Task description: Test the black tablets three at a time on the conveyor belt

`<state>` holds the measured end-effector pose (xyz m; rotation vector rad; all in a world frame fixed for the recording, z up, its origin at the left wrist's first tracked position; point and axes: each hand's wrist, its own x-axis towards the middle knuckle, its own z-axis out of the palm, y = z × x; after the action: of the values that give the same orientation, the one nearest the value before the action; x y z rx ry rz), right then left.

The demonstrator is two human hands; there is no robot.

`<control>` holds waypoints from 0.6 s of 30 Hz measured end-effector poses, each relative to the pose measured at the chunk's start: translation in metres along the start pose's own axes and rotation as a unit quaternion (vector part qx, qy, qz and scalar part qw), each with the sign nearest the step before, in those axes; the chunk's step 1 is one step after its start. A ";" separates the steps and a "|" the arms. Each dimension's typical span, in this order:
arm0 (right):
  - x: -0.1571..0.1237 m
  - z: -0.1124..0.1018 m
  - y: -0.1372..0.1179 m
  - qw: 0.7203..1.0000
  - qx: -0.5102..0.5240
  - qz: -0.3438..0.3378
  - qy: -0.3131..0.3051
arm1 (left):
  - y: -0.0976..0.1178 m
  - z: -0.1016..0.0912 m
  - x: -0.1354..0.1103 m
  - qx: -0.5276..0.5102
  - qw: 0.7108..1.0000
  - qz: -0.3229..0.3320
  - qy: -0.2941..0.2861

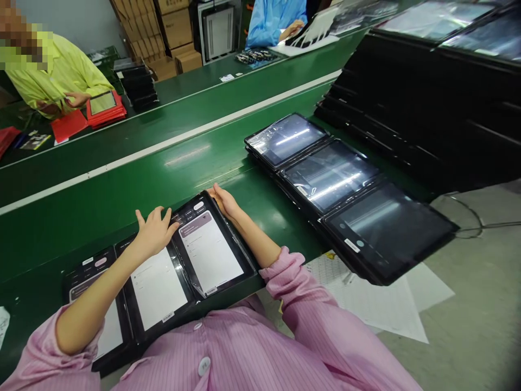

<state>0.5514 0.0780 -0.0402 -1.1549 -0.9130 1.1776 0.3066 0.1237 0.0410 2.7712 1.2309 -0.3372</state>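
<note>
Three lit tablets lie side by side at the near edge of the green bench. My right hand [224,201] rests on the far right edge of the rightmost lit tablet [211,250], fingers curled on its frame. My left hand [154,231] lies over the top of the middle lit tablet [157,288], fingers spread and touching near the seam between the two. The leftmost lit tablet [106,328] is partly hidden under my left forearm. My sleeves are pink.
To the right, three dark tablets in film [329,176] sit in a row on stacks, overhanging the bench edge above white paper sheets [382,304]. Black stacked trays [427,103] rise behind. Across the belt, a person in yellow handles a red-cased tablet [103,106]; another in blue sits far back.
</note>
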 end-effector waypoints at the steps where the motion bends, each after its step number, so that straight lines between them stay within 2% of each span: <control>1: -0.001 0.001 0.000 1.000 0.022 0.006 -0.004 | -0.006 -0.002 0.001 -0.007 1.000 -0.004 -0.016; 3: -0.002 0.002 0.003 1.000 0.010 0.006 0.013 | -0.024 -0.009 0.005 -0.049 0.996 -0.002 -0.069; 5: -0.001 0.001 0.009 0.997 -0.053 -0.012 0.048 | -0.047 -0.014 0.007 -0.118 0.984 0.006 -0.134; 7: 0.001 0.001 0.015 0.993 -0.094 -0.031 0.070 | -0.065 -0.016 0.006 -0.188 0.968 0.012 -0.167; 9: 0.003 -0.001 0.021 0.989 -0.113 -0.045 0.078 | -0.074 -0.014 0.002 -0.233 0.959 0.020 -0.160; 14: 0.004 -0.006 0.031 0.984 -0.147 -0.069 0.076 | -0.077 -0.006 -0.014 -0.285 0.950 0.038 -0.123; 16: 0.004 -0.010 0.034 0.983 -0.151 -0.072 0.076 | -0.091 -0.006 -0.024 -0.297 0.948 0.011 -0.111; 18: 0.004 -0.014 0.038 0.983 -0.152 -0.073 0.076 | -0.117 -0.007 -0.042 -0.261 0.960 -0.048 -0.090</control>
<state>0.5579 0.0796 -0.0802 -1.3770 -1.0642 0.8379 0.1935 0.1728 0.0583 2.1901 1.2026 -0.2225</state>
